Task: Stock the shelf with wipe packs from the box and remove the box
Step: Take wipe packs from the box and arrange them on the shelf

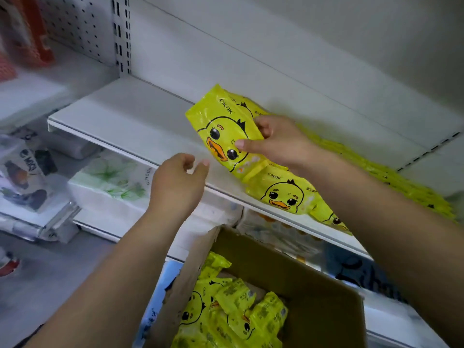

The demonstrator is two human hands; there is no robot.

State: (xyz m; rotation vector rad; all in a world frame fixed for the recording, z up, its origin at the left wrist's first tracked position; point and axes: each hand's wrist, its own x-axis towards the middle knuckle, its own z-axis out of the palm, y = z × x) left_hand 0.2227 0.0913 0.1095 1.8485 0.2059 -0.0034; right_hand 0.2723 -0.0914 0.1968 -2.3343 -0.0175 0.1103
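yellow wipe packs (223, 136) with black-lined orange-billed duck faces, brown box (313, 292), white shelf (120, 116)

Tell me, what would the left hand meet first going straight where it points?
Probably the yellow wipe pack held by the right hand; the left hand aims up-right at it, though depth is unclear.

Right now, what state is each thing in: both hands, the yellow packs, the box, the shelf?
right hand: grips the held wipe pack by one edge.
left hand: loosely curled, holding nothing.
held wipe pack: tilted, at the left end of the row.
shelved packs: lying in a row along the shelf's right part.
box: open, partly full of boxed packs.
shelf: left part bare.
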